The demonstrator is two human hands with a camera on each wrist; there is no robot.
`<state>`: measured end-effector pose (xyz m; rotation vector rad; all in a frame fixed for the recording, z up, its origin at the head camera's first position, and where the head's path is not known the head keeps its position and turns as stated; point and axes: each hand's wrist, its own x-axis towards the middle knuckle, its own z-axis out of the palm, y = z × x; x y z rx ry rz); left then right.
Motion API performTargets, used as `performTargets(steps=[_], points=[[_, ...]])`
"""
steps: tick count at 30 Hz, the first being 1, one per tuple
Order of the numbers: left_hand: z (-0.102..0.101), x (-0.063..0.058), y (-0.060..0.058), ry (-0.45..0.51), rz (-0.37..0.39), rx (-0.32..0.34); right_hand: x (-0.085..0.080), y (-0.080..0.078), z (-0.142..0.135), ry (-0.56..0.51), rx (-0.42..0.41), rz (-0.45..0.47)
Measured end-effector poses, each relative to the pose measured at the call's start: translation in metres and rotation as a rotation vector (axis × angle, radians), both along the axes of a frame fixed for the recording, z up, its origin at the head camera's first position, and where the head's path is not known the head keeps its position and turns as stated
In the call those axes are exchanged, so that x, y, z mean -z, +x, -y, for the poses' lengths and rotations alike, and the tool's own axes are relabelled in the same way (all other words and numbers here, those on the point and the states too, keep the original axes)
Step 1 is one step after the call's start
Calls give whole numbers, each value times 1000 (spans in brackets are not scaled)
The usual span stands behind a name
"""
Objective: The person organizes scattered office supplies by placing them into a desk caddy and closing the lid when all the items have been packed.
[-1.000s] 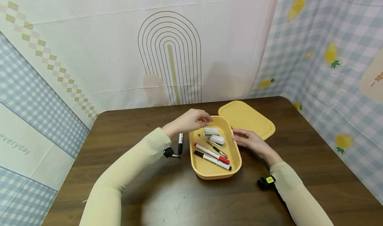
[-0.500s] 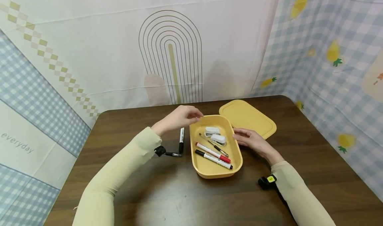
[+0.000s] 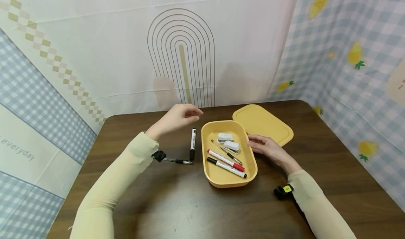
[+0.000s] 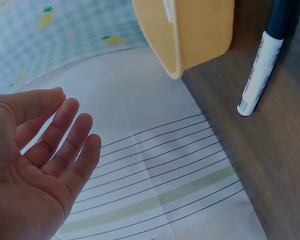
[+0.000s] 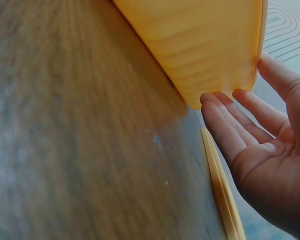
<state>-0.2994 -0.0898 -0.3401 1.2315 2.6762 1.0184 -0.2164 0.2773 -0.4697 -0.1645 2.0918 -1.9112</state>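
My left hand (image 3: 178,119) hovers above the table left of a yellow box (image 3: 227,185), fingers loosely bent and holding nothing; its bare palm shows in the left wrist view. At the box's right side, my right hand (image 3: 269,151) rests its extended fingertips against the outer wall (image 5: 205,45), thumb at the rim. Inside the box lie two small white staplers (image 3: 225,137), a pen with a black grip (image 3: 232,157), a red-capped marker (image 3: 224,159) and a black-capped marker (image 3: 226,167).
Another black-capped marker (image 3: 193,144) lies left of the box, with a pen (image 3: 181,161) pointing toward its capped end. Right behind the box lies a flat yellow lid (image 3: 262,123). A patterned cloth (image 3: 126,56) hangs along the table's back edge.
My left hand has moved up and left, from over the box to beside it. More of the loose marker and pen shows now. The right hand stays at the box.
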Motion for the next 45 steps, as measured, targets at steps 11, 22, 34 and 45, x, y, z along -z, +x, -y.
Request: performTargets(steps=[11,22,34,45], points=[[11,-6,6,41,13,-27,-1,1,1,-6,6,2],[14,14,7,24,52,-42,-2,2,1,-9,7,4],[20,39,12,40,67,-29,-1,2,1,-14,5,4],[31,62,22,22,84,-81,-2,0,-1,25,0,-4]])
